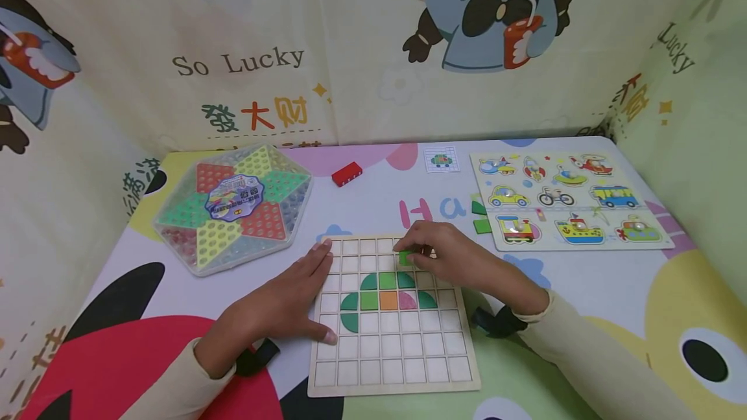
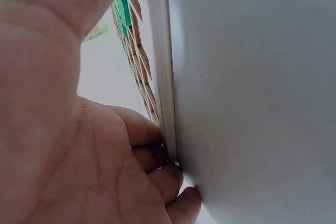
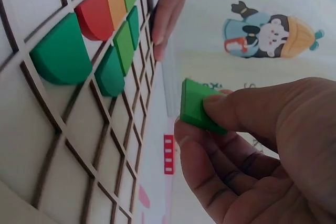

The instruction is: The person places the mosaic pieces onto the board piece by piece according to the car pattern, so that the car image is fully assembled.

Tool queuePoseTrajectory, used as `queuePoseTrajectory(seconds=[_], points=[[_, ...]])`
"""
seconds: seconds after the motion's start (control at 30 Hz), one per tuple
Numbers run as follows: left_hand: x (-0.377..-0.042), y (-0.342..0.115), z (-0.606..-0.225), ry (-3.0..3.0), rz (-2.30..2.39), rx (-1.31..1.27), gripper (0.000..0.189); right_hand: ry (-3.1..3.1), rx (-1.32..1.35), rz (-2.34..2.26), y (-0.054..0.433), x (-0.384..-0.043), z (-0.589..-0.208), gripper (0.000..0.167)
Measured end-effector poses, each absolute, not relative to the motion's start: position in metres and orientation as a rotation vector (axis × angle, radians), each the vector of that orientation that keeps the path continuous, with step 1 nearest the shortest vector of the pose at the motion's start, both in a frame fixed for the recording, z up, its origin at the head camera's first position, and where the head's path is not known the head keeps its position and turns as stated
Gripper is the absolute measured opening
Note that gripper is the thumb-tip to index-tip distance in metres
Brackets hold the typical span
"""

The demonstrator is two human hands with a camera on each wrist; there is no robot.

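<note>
head: right hand (image 1: 445, 253) hovers, pinching green tile (image 1: 404, 258)

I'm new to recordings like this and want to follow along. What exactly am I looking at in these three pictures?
There is no machine here: a person works with two bare hands. The wide picture comes from a camera worn on the head, looking forward and down; the two close-ups come from cameras on the left and right wrists.

On the table lies a grid board, partly filled with coloured pieces. Around it are a hexagonal box, a red block, a small picture card and a board of vehicle pictures.

The left hand rests at the grid board's left edge. The right hand pinches a green square piece over the grid.
</note>
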State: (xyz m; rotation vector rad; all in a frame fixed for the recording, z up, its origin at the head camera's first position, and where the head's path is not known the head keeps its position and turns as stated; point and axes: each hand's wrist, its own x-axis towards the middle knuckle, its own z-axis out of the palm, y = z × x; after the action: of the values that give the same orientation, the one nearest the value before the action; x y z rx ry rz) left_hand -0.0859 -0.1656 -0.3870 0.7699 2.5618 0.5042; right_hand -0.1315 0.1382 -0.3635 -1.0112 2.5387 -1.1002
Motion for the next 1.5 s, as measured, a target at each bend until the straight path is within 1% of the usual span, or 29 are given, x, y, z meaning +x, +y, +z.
queuePoseTrajectory(seconds=[0.37, 0.83, 0.97, 1.5], points=[[-0.086, -0.165, -0.386, 2.555, 0.515, 0.757, 0.124, 2.413, -1.031, -1.055, 0.121, -0.12, -0.37, 0.027], [-0.086, -0.166, -0.385, 2.553, 0.523, 0.767, 0.124, 2.279, -1.078, -1.014, 0.097, -0.105, -0.376, 0.017], [-0.086, -0.167, -0.384, 2.552, 0.522, 0.762, 0.124, 2.248, -1.099, -1.023, 0.091, -0.099, -0.377, 0.017], [-0.086, -0.166, -0.385, 2.556, 0.506, 0.76, 0.124, 2.329, -1.067, -0.965, 0.079, -0.079, -0.379, 0.016]])
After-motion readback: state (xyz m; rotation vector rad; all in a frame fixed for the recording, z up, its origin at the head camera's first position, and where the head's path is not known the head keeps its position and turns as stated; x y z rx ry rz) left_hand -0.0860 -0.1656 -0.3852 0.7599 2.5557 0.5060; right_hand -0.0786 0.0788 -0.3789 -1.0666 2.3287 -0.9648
